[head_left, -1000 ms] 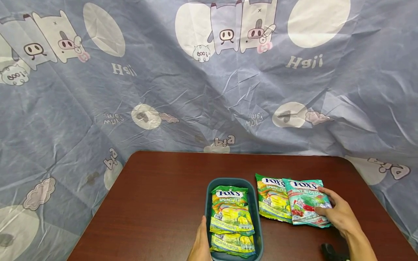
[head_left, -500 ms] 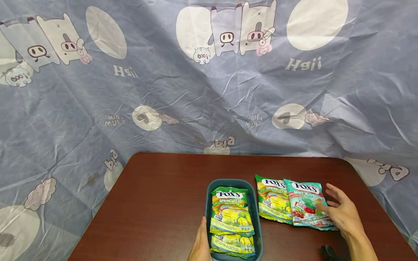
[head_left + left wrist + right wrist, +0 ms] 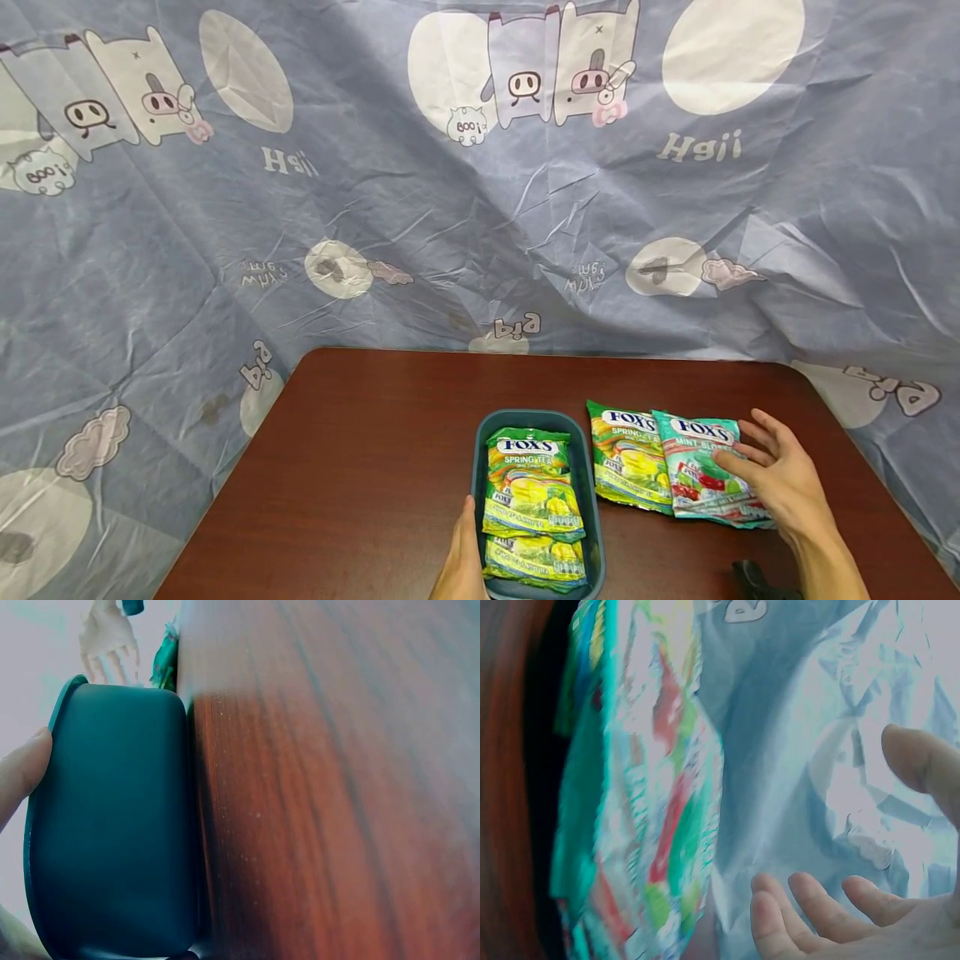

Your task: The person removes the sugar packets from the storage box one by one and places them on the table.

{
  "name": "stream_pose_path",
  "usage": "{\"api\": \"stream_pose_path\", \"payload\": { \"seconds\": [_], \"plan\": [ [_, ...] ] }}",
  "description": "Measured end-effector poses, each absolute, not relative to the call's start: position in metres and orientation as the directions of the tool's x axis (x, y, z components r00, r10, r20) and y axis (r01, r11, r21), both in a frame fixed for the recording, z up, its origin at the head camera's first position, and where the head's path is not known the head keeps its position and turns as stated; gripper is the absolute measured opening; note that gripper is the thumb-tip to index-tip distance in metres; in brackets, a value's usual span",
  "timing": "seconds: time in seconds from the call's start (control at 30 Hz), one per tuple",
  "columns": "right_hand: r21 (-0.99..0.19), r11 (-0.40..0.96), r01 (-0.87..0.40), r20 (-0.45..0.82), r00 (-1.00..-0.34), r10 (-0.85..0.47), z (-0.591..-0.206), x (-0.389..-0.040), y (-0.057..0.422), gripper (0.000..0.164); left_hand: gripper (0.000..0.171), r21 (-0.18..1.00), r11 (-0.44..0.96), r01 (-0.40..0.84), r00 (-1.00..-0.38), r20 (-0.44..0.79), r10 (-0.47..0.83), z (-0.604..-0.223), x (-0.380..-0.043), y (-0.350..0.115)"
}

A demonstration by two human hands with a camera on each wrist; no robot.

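Note:
A dark teal tray [image 3: 592, 521] holds two green-yellow Fox's Spring Tea candy bags [image 3: 528, 483], one overlapping the other. My left hand [image 3: 459, 558] rests along the tray's left side with a straight digit against the rim; in the left wrist view the thumb [image 3: 26, 772] lies at the rim of the tray's outer wall [image 3: 112, 825]. Right of the tray, a teal Fox's Mint Blossom candy bag [image 3: 701, 475] overlaps another Spring Tea bag [image 3: 626, 471]. Over the mint bag's right edge hovers my right hand [image 3: 787, 479], fingers spread, nothing in it.
The brown wooden table [image 3: 360, 467] extends left of the tray. A small black object [image 3: 753, 579] lies at the front right, beside my right forearm. Behind the table hangs a grey-blue printed cloth [image 3: 450, 217].
My right hand has let go of the mint bag and drawn slightly back from it, fingers spreading. The bag shifted slightly to the right. My left hand and the tray stay put.

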State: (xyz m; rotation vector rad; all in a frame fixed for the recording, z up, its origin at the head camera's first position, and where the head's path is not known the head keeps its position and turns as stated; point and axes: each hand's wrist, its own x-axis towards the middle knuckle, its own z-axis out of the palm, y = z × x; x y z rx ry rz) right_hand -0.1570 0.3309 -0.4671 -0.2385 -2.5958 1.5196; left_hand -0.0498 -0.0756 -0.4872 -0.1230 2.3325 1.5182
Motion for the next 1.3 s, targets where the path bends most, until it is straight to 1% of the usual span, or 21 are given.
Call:
{"api": "stream_pose_path", "payload": {
  "seconds": [0.1,0.23,0.43,0.57,0.67,0.77,0.87,0.97,1.03,1.1,1.13,1.2,1.3],
  "plan": [
    [-0.889,0.458,0.019,0.07,-0.982,0.177,-0.46,-0.156,0.325,0.093,0.137,0.859,0.457,-0.231,-0.942,-0.315,0.114,-0.489,-0.051,-0.075],
    [-0.89,0.454,-0.038,0.116,-0.983,0.145,-0.451,-0.153,0.316,0.092,0.136,0.868,0.449,-0.211,-0.941,-0.304,0.146,-0.492,-0.054,-0.077],
    [-0.891,0.443,-0.103,0.167,-0.98,0.108,-0.441,-0.15,0.301,0.091,0.137,0.863,0.477,-0.167,-0.946,-0.276,0.169,-0.495,-0.061,-0.078],
    [-0.89,0.439,-0.125,0.197,-0.973,0.123,-0.435,-0.148,0.292,0.089,0.139,0.875,0.442,-0.198,-0.939,-0.299,0.171,-0.494,-0.06,-0.078],
    [-0.891,0.431,-0.144,0.221,-0.966,0.135,-0.43,-0.147,0.285,0.088,0.139,0.869,0.451,-0.203,-0.941,-0.301,0.157,-0.493,-0.059,-0.077],
    [-0.902,0.393,-0.179,0.245,-0.962,0.124,-0.426,-0.146,0.279,0.086,0.139,0.861,0.467,-0.202,-0.944,-0.298,0.142,-0.493,-0.058,-0.078],
    [-0.908,0.363,-0.208,0.264,-0.958,0.112,-0.424,-0.145,0.273,0.085,0.139,0.873,0.447,-0.197,-0.941,-0.296,0.165,-0.495,-0.057,-0.079],
    [-0.914,0.342,-0.219,0.27,-0.956,0.111,-0.422,-0.144,0.268,0.086,0.139,0.875,0.46,-0.153,-0.949,-0.259,0.178,-0.5,-0.061,-0.081],
    [-0.921,0.323,-0.216,0.264,-0.958,0.111,-0.421,-0.143,0.265,0.087,0.139,0.869,0.489,-0.078,-0.962,-0.194,0.191,-0.505,-0.066,-0.081],
    [-0.931,0.299,-0.212,0.253,-0.961,0.108,-0.419,-0.142,0.263,0.088,0.136,0.843,0.537,0.026,-0.973,-0.103,0.207,-0.51,-0.07,-0.082],
    [-0.934,0.289,-0.21,0.248,-0.963,0.103,-0.418,-0.142,0.262,0.088,0.136,0.839,0.543,0.033,-0.974,-0.096,0.207,-0.511,-0.07,-0.082],
    [-0.942,0.266,-0.206,0.237,-0.967,0.09,-0.417,-0.141,0.259,0.088,0.138,0.846,0.532,0.02,-0.972,-0.108,0.209,-0.511,-0.069,-0.082],
    [-0.951,0.235,-0.203,0.223,-0.973,0.062,-0.415,-0.14,0.255,0.087,0.139,0.871,0.483,-0.092,-0.962,-0.202,0.182,-0.506,-0.065,-0.081]
  ]
}}
